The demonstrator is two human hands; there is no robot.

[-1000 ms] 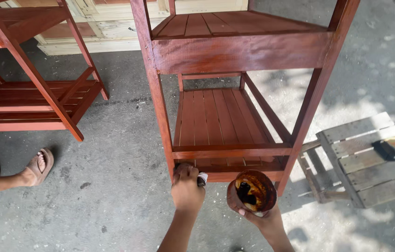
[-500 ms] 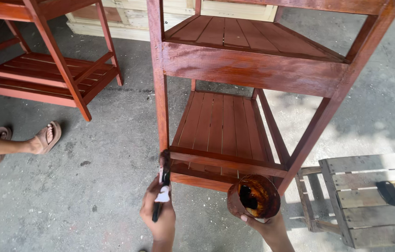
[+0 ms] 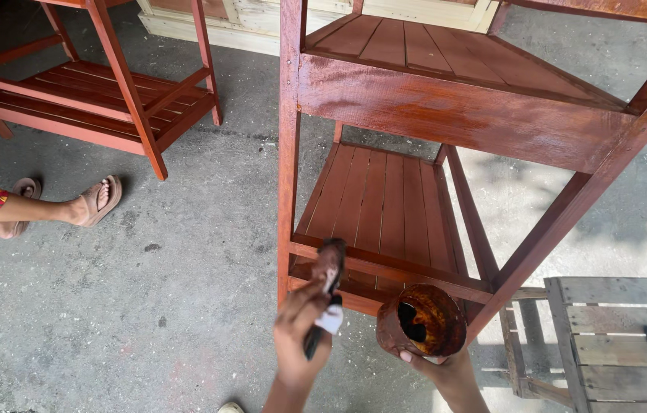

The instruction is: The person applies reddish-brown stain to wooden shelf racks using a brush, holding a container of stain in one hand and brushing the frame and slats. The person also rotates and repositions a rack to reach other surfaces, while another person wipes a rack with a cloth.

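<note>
Left hand (image 3: 299,336) grip closed round brush (image 3: 325,294) handle, bristles at near-left shelf (image 3: 384,206) leg; light, stiff. Right hand (image 3: 445,367) grip cups stain-smeared tin (image 3: 421,320) from below: likely slippery, spillable

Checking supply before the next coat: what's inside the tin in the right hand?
The tin, held by the right hand, shows dark brown stain coating its inner wall. Its depths are in shadow, so how much is left cannot be seen.

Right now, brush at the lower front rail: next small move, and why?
Probably draw the brush sideways along the lower front rail. The left hand has its bristles at the rail's left end by the leg, while the right hand holds the stain can close by.
</note>
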